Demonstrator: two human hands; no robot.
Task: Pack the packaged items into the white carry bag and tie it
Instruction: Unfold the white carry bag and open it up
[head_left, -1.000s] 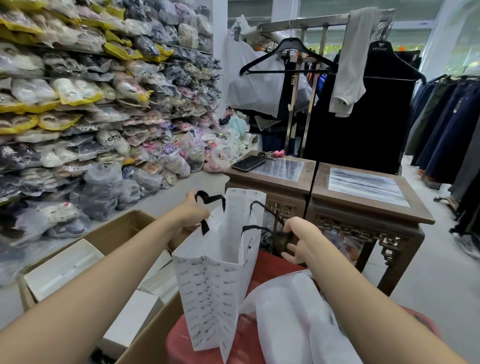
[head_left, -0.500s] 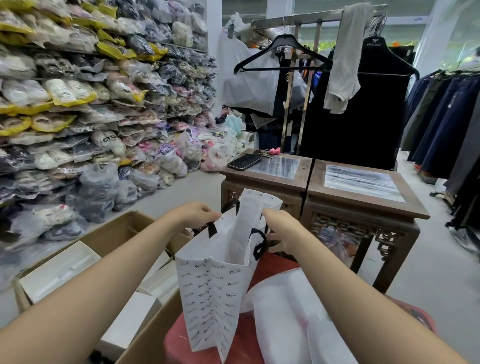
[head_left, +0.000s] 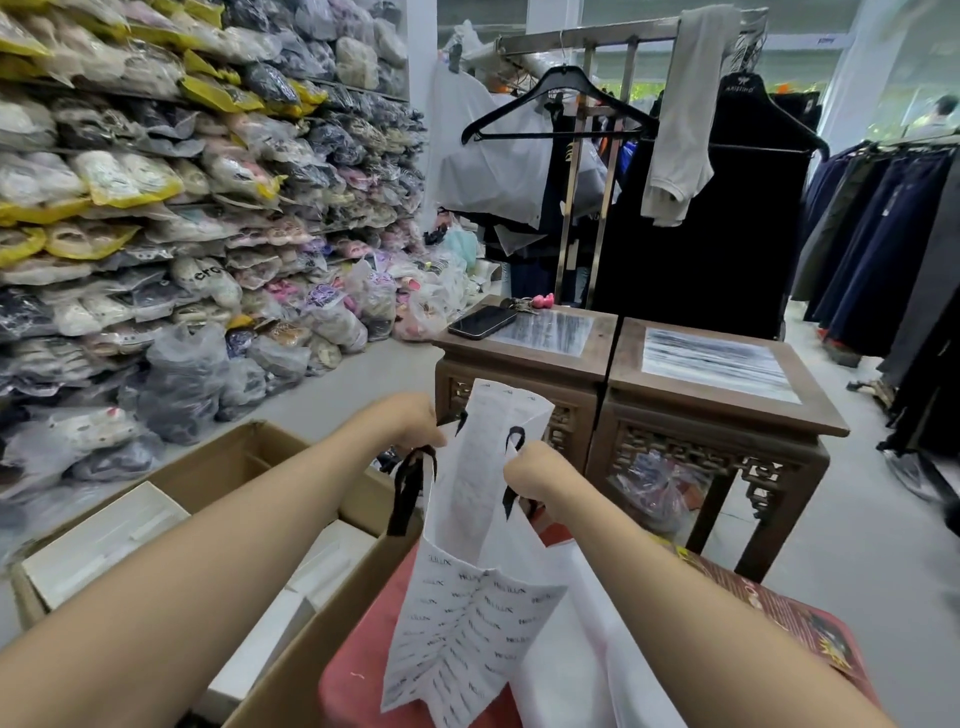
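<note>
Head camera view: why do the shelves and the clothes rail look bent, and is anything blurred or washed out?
In the head view the wide lens bows the shelves and clothes rail towards the edges; daylight washes out the windows at top right; the table tops carry pale glare; the white carry bag is sharp, the far right edge smeared.

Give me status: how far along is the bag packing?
Done: nothing sure; the inside of the bag is hidden. In hand: left hand and right hand grip its top at the black ribbons. Left: ribbons hang untied; white boxes lie in the carton.
</note>
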